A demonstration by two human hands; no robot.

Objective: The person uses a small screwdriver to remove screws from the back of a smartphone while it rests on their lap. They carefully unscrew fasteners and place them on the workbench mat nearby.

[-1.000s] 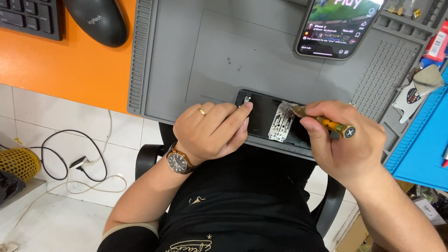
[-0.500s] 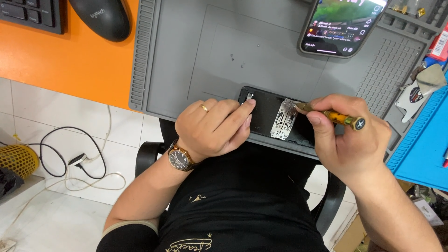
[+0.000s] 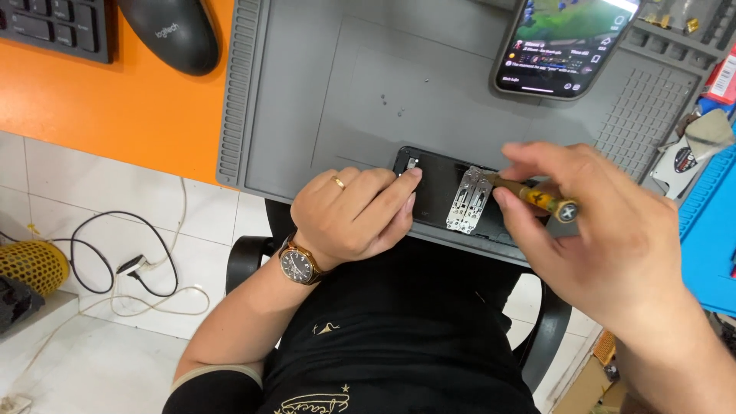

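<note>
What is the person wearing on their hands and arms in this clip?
Left hand has a gold ring on one finger, and a round dark-faced wristwatch with a gold-toned case sits at the wrist. A dark sleeve edge shows near the elbow. Right hand is bare, no glove.
</note>
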